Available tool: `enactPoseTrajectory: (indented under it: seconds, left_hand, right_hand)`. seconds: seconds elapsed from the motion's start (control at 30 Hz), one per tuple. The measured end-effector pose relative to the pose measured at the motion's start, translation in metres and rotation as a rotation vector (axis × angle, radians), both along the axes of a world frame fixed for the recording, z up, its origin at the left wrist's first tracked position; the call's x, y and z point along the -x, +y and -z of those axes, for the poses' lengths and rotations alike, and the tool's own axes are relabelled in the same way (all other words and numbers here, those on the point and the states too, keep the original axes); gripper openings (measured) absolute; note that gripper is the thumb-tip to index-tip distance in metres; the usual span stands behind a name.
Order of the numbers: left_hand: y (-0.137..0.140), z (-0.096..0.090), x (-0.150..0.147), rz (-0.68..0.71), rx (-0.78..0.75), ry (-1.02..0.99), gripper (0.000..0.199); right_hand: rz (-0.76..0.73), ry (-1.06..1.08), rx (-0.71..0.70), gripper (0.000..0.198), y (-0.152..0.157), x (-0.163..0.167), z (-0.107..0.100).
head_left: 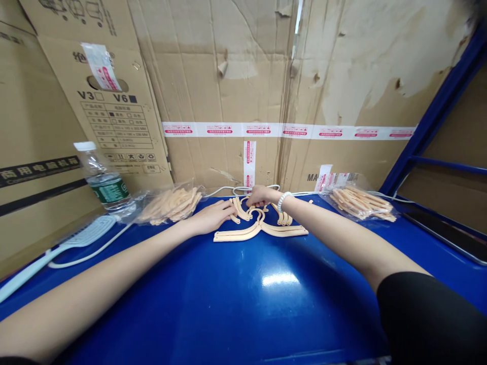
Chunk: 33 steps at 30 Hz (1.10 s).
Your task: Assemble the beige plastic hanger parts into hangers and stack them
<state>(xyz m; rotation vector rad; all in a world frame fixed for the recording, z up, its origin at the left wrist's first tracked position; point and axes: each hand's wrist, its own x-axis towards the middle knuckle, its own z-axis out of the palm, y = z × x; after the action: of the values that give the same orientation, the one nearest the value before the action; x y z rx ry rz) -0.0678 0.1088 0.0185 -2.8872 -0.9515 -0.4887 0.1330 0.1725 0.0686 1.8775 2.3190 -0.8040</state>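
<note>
Head view: the hanger lies on the blue table. Just behind its left half, the left hand rests its fingers on loose pieces; whether they pinch one, I cannot tell. Behind the hanger, the right hand has curled fingers, its hold hidden. Left of the hanger are a bag, bottle and brush; right of it, another bag.
</note>
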Motion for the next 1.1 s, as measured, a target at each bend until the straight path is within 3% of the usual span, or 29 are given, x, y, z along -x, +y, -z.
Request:
enactPoseTrajectory:
  seconds: [0.23, 0.4, 0.53, 0.63, 0.73, 0.83, 0.93, 1.0, 1.1]
  left_hand:
    - [-0.004, -0.001, -0.001, -0.036, 0.015, -0.018, 0.023]
    - [-0.016, -0.006, 0.003, -0.07, 0.048, -0.111, 0.026]
    - [-0.034, -0.014, 0.005, -0.065, 0.093, -0.255, 0.025]
    - [-0.051, -0.018, -0.003, -0.065, 0.137, -0.39, 0.029]
    - [-0.069, -0.016, -0.02, -0.081, 0.211, -0.503, 0.02]
    - [-0.085, -0.009, -0.038, -0.125, 0.489, -0.719, 0.012]
    - [-0.096, 0.0, -0.048, -0.154, 0.628, -0.91, 0.008]
    - [-0.1, 0.004, -0.051, -0.166, 0.674, -1.028, 0.016]
    - [-0.104, 0.007, -0.051, -0.196, 0.667, -1.169, 0.044]
  right_hand:
    - [0.074, 0.271, 0.005, 0.03, 0.002, -0.013, -0.011]
    - [0.121, 0.597, -0.087, 0.023, -0.016, -0.035, -0.015]
    - [0.138, 0.868, -0.153, 0.026, -0.051, -0.052, 0.001]
    - [0.117, 1.024, -0.119, 0.027, -0.085, -0.058, 0.02]
    - [0.088, 1.133, -0.083, 0.03, -0.117, -0.056, 0.04]
    - [0.04, 1.225, -0.047, 0.034, -0.137, -0.052, 0.056]
    - [-0.023, 1.302, -0.01, 0.032, -0.142, -0.051, 0.064]
    - [-0.044, 1.324, 0.026, 0.03, -0.14, -0.053, 0.066]
    - [-0.029, 1.352, 0.07, 0.028, -0.138, -0.057, 0.066]
